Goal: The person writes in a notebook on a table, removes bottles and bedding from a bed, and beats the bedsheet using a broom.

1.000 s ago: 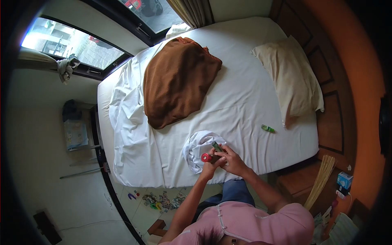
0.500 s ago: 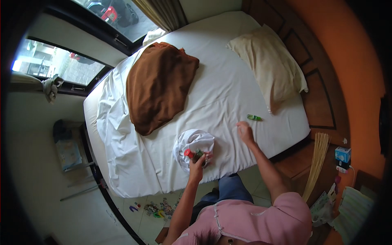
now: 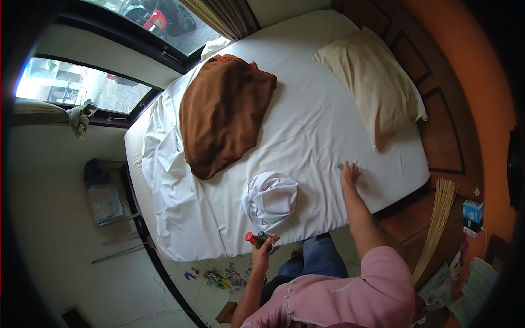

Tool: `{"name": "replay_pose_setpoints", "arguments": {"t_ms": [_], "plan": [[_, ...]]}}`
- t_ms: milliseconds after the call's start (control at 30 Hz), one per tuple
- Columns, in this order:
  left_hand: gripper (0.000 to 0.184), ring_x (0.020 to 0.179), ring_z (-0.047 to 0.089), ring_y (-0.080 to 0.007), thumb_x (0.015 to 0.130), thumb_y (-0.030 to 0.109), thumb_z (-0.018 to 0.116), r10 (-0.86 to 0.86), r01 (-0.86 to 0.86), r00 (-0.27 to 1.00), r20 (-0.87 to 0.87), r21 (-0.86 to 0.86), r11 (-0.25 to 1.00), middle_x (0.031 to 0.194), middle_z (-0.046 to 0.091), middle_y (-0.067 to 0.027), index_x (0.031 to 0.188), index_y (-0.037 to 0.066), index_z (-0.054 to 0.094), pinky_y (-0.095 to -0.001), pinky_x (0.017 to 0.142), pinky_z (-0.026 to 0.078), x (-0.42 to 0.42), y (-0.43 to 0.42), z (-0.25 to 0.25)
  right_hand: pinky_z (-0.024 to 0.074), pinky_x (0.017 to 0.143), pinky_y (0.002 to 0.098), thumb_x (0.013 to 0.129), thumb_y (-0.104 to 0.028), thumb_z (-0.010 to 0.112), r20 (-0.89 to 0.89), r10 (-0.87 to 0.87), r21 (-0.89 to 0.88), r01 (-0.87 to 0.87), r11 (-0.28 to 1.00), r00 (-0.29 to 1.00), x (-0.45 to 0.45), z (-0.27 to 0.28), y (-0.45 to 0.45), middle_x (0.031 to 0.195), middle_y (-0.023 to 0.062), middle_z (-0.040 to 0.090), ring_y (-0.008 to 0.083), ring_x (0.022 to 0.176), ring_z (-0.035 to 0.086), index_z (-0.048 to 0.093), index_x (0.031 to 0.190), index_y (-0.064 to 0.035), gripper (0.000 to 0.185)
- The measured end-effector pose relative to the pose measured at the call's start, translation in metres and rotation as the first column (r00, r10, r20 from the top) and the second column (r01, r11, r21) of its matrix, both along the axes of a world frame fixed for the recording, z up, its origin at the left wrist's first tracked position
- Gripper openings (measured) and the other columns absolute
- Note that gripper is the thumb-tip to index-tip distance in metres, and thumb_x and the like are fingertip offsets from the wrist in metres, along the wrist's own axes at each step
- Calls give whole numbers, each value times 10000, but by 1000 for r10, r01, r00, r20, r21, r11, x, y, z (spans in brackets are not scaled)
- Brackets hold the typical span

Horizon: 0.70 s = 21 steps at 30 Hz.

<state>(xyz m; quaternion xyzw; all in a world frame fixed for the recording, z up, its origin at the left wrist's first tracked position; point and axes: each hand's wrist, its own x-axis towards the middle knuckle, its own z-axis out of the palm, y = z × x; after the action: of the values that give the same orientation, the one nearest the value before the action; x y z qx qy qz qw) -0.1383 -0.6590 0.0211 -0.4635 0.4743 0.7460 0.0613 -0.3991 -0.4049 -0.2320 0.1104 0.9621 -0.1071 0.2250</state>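
My left hand [image 3: 263, 247] is closed around a small dark bottle with a red cap [image 3: 251, 237] and a second small item with a dark green top [image 3: 263, 235], held just over the bed's near edge. My right hand [image 3: 350, 174] has its fingers closed on a small green bottle [image 3: 340, 166] at the right side of the mattress. Most of that bottle is hidden by the fingers. Between my two hands, nearer the left one, lies a bundled white cloth [image 3: 270, 198] on the white sheet [image 3: 306, 147].
A brown blanket [image 3: 229, 115] lies bunched beyond the cloth, and a cream pillow [image 3: 377, 87] rests against the wooden headboard [image 3: 437, 131]. A stick broom [image 3: 437, 224] leans at the right. Several small cards [image 3: 232, 276] lie scattered on the floor below.
My left hand has drawn back from the white bundle toward the bed's edge with its bottles. My right hand has reached the green bottle and closed on it. The view has shifted slightly.
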Motion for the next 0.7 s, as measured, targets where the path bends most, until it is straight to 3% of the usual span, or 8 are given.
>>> {"name": "replay_pose_setpoints", "arguments": {"t_ms": [100,133,167,267,367,567,600,700], "plan": [[237,958,582,-249,813,176,599,25,-25,999,-23,-17,1000,1003,585,-99,981,31,517,-380,715,516,6,2,7,441,790,454,789,-119,496,-86,60,25,-58,998,994,64,-13,-20,1059,202,477,356,989,494,482,1043,-109,254],[235,955,581,-247,812,176,601,39,-40,998,-40,-26,999,999,582,-100,977,31,518,-380,717,516,7,3,9,460,757,452,771,-116,511,51,104,-75,-100,992,993,82,11,-26,1063,203,470,371,957,515,447,1042,-81,281],[234,952,581,-244,811,177,604,51,-53,997,-60,-33,998,994,578,-100,974,31,519,-380,719,516,9,5,12,465,746,463,755,-101,513,-131,134,-68,-144,987,982,114,-22,-30,1070,203,463,380,906,540,413,1048,-53,314],[265,970,571,-266,824,175,579,-21,19,993,-114,-16,1000,1026,564,-115,1030,57,460,-397,728,510,22,8,5,456,790,459,783,-104,458,240,88,-267,-22,964,967,172,19,-39,1060,243,514,387,925,549,419,1091,-19,322],[269,959,574,-259,821,178,585,-87,89,983,-161,3,996,1001,567,-110,1028,55,463,-391,715,510,32,16,2,438,809,459,794,-196,515,285,191,-328,-92,940,939,223,45,-33,1039,200,550,372,958,540,460,1064,-26,324],[184,939,589,-247,815,149,597,-184,205,938,-293,44,978,943,575,-100,936,28,531,-376,704,518,52,42,12,448,723,435,718,-277,652,40,249,-409,-212,888,968,268,97,20,891,167,589,335,855,570,559,868,-42,294],[178,937,591,-247,815,144,595,-203,230,926,-319,48,972,938,577,-99,933,27,531,-373,704,517,58,46,14,448,679,428,701,-274,665,-120,187,-438,-221,872,975,274,109,32,791,150,592,328,792,578,552,862,-50,298],[242,944,584,-247,812,175,596,-315,350,866,-388,22,936,975,580,-98,993,77,468,-388,699,510,72,58,10,443,634,408,686,-265,670,-296,-6,-486,-145,862,955,284,182,62,794,120,587,313,751,575,540,833,-71,275]]}}
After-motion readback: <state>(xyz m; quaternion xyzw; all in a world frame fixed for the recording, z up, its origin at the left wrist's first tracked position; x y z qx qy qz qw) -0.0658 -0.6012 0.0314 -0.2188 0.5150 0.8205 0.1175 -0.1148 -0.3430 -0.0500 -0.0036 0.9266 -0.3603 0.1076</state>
